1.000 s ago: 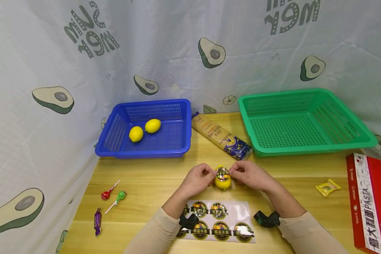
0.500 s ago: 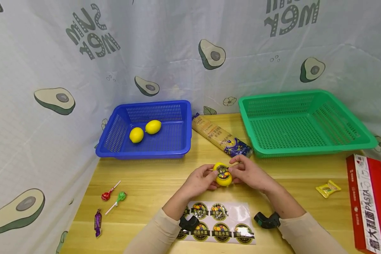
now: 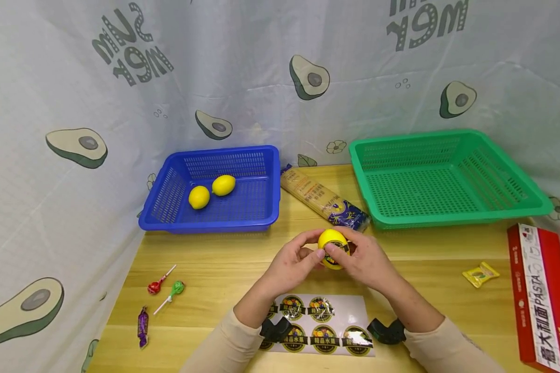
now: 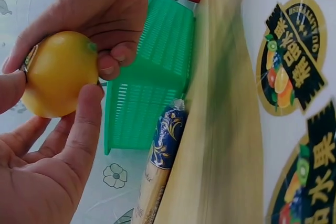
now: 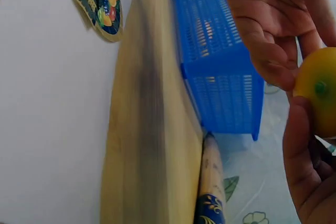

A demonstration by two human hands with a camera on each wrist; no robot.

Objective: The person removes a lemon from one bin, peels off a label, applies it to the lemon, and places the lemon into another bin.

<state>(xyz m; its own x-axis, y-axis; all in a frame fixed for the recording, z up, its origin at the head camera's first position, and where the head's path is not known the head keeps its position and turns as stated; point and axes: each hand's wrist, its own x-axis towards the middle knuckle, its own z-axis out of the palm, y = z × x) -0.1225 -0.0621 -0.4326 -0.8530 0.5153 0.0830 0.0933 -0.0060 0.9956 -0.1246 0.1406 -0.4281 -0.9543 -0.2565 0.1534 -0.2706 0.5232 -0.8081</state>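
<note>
Holding a small yellow lemon-shaped fruit (image 3: 332,247) above the light wooden table (image 3: 224,269), you had both hands curled round it in the head view: your left hand (image 3: 293,267) gripped its left side with thumb and fingertips, your right hand (image 3: 366,259) wrapped its right side. The fruit sat between the two hands, equally near to each, with a round black-and-gold sticker (image 3: 338,247) on the face turned toward you, partly under your right thumb. Below your wrists lay the white sheet of round stickers (image 3: 324,322). Farther back stood a blue plastic basket (image 3: 261,220) with two more yellow lemons (image 3: 212,190), a long packet of noodles (image 3: 321,198) and a green plastic basket (image 3: 448,215).

From the left wrist view, the fruit (image 4: 60,80) looked smooth and glossy, its long axis running roughly from one hand toward the other, with a small green tip facing your right fingers (image 4: 118,56); the sticker's edge showed at its left side.

From the right wrist view, only one end of the fruit (image 5: 317,90) showed, pinched between the fingertips of both hands.
</note>
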